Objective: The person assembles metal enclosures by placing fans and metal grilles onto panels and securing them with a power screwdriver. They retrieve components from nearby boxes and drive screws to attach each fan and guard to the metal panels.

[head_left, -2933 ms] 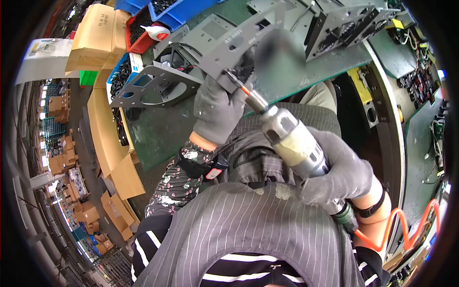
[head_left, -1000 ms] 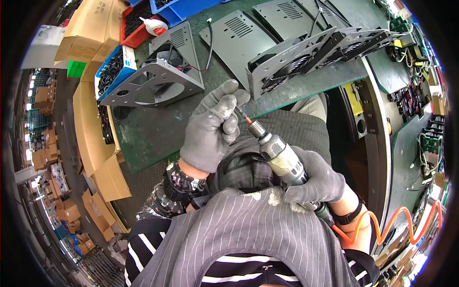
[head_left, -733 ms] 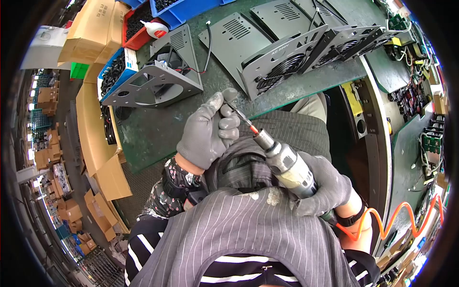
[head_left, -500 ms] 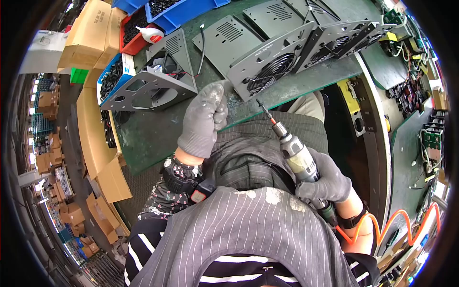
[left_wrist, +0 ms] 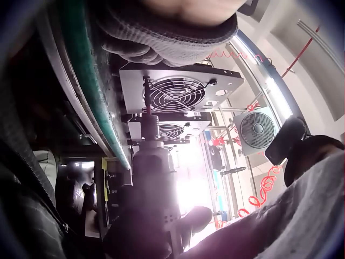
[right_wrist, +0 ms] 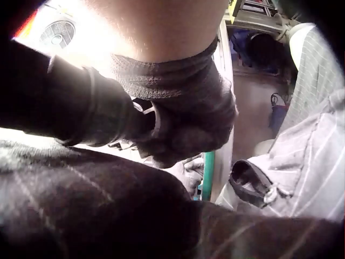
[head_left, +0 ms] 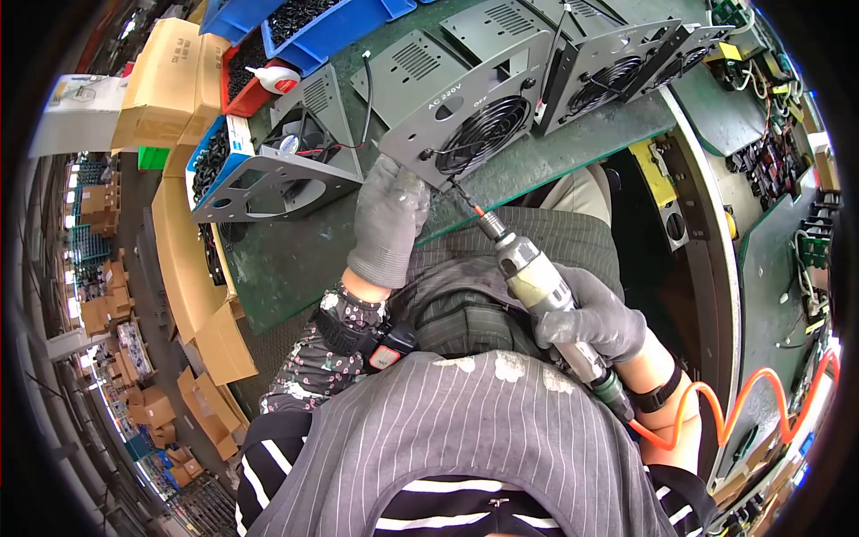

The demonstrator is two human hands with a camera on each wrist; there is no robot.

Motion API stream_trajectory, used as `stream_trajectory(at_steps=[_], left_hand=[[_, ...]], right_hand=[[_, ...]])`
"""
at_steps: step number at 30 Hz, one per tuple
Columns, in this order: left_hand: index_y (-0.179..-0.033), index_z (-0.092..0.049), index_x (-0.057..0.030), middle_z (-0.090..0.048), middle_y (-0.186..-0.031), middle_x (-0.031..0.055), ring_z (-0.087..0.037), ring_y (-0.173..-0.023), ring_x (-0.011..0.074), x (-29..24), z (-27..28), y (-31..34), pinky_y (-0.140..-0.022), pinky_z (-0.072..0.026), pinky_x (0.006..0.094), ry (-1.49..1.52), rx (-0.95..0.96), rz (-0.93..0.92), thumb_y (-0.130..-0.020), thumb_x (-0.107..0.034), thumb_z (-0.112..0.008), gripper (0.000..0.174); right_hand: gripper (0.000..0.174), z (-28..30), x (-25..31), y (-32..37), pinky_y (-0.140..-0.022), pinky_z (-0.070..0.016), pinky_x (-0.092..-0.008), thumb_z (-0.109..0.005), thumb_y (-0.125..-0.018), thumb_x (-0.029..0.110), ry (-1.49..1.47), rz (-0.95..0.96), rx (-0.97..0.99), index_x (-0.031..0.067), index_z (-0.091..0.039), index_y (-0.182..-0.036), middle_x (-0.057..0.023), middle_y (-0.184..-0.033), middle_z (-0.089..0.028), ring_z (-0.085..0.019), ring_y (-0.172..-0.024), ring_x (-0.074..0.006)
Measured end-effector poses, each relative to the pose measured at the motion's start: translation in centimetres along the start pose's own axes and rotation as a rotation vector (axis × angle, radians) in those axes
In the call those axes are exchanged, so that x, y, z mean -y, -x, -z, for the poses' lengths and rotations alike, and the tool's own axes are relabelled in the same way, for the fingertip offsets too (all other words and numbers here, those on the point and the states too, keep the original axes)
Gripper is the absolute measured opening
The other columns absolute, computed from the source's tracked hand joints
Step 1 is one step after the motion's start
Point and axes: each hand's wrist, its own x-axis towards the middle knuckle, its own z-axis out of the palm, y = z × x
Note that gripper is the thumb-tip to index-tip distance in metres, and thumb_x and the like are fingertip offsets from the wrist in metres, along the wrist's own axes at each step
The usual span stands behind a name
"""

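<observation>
The gloved left hand [head_left: 389,224] holds the lower left corner of a grey fan panel [head_left: 419,134] marked "AC 220V"; its fingers are partly hidden there. In the left wrist view, that hand [left_wrist: 161,40] is beside the panel [left_wrist: 132,83]. A black fan with a wire guard [head_left: 483,134] is on the panel. Wrapped round the body of a power screwdriver [head_left: 537,285] is the gloved right hand [head_left: 595,318]. The bit meets the guard's lower corner mount, near the panel's bottom edge. Dark fingers of the right hand [right_wrist: 188,127] are curled in the right wrist view.
More fan panels [head_left: 617,76] stand to the right. Another grey bracket [head_left: 259,188] is on the green table [head_left: 268,268] at left, beside a blue box, a red bin [head_left: 237,85] and a white bottle [head_left: 276,79]. An orange coiled hose [head_left: 707,403] runs from the screwdriver.
The left hand has gone from curled near the table edge to the panel's corner. The screwdriver has moved left, bringing its bit to the fan mount. The fan panel appears nearer and turned.
</observation>
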Motion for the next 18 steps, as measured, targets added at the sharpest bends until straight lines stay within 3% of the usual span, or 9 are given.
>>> stream_trajectory(at_steps=[2, 9, 12, 13, 14, 15, 17, 18], left_hand=[[-0.083, -0.04, -0.0082, -0.045, -0.063, 0.0033, -0.038, -0.047, 0.0078, 0.5, 0.3, -0.3, -0.039, -0.027, 0.0207, 0.059, -0.008, -0.027, -0.088, -0.012, -0.047, 0.009], [-0.077, -0.042, -0.0093, -0.041, -0.062, 0.0012, -0.036, -0.048, 0.0092, 1.0, 0.9, -0.9, -0.038, -0.0254, 0.0216, 0.126, 0.044, -0.043, -0.092, -0.017, -0.046, 0.017], [-0.078, -0.041, -0.0101, -0.039, -0.063, 0.0005, -0.034, -0.048, 0.0093, 1.3, 2.2, -1.6, -0.039, -0.0233, 0.021, 0.249, 0.034, 0.066, -0.093, -0.021, -0.047, 0.019], [-0.097, -0.046, -0.0081, -0.048, -0.073, 0.001, -0.04, -0.052, 0.0073, 2.0, 3.5, -2.4, -0.044, -0.0311, 0.0185, 0.372, 0.247, 0.05, -0.093, -0.016, -0.047, 0.009], [-0.116, -0.05, -0.0061, -0.056, -0.083, 0.0014, -0.045, -0.057, 0.0053, 2.6, 4.4, -2.8, -0.049, -0.0389, 0.0159, 0.492, 0.459, 0.036, -0.093, -0.01, -0.047, 0.024], [-0.116, -0.05, -0.0061, -0.056, -0.083, 0.0014, -0.045, -0.057, 0.0053, 1.6, 3.8, -2.3, -0.049, -0.0389, 0.0159, 0.491, 0.456, 0.034, -0.093, -0.01, -0.047, 0.024], [-0.122, -0.046, -0.001, -0.058, -0.095, 0.0077, -0.055, -0.066, 0.01, -1.3, 1.9, -0.7, -0.056, -0.0504, 0.0195, 0.557, 0.134, 0.187, -0.093, -0.005, -0.041, 0.03], [-0.122, -0.046, -0.001, -0.058, -0.095, 0.0077, -0.055, -0.066, 0.01, -1.5, 2.4, -0.7, -0.056, -0.0504, 0.0195, 0.557, 0.134, 0.182, -0.093, -0.005, -0.041, 0.03]], right_hand=[[0.053, -0.1, 1.3, 0.2, -0.07, -0.0434, -0.0235, -0.073, -0.075, 0.029, -0.102, -0.149, 0.058, -0.0025, -0.051, -0.112, -0.0019, -0.088, -0.056, -0.051, -0.079, -0.0085], [0.05, -0.8, 1.1, -0.8, -0.067, -0.0424, -0.0226, -0.072, -0.076, 0.029, -0.046, -0.092, 0.024, -0.0022, -0.052, -0.109, -0.001, -0.085, -0.054, -0.05, -0.076, -0.0077], [0.052, -0.8, 1.0, -1.2, -0.069, -0.0428, -0.024, -0.073, -0.074, 0.03, 0.079, -0.084, 0.014, -0.0023, -0.052, -0.109, -0.0014, -0.086, -0.055, -0.05, -0.078, -0.0086], [0.054, -0.7, 1.0, -1.3, -0.07, -0.0429, -0.025, -0.075, -0.073, 0.032, 0.104, -0.055, 0.008, -0.0024, -0.052, -0.109, -0.0019, -0.087, -0.055, -0.049, -0.079, -0.0092], [0.056, -0.6, 0.8, -1.3, -0.072, -0.0431, -0.0259, -0.076, -0.072, 0.034, 0.127, -0.029, 0.004, -0.0025, -0.052, -0.109, -0.0023, -0.088, -0.055, -0.049, -0.08, -0.0098], [0.056, -0.5, 0.6, -1.1, -0.072, -0.0431, -0.0259, -0.076, -0.072, 0.034, 0.128, -0.029, 0.008, -0.0025, -0.052, -0.109, -0.0023, -0.088, -0.055, -0.049, -0.08, -0.0098], [0.061, -0.4, 0.2, -0.4, -0.076, -0.0434, -0.0272, -0.077, -0.071, 0.036, 0.194, 0.034, -0.038, -0.0032, -0.052, -0.111, -0.0041, -0.09, -0.056, -0.05, -0.084, -0.0108], [0.061, -0.3, 0.2, 0.0, -0.076, -0.0434, -0.0272, -0.077, -0.071, 0.036, 0.198, 0.036, -0.037, -0.0032, -0.052, -0.111, -0.0041, -0.09, -0.056, -0.05, -0.084, -0.0108]])
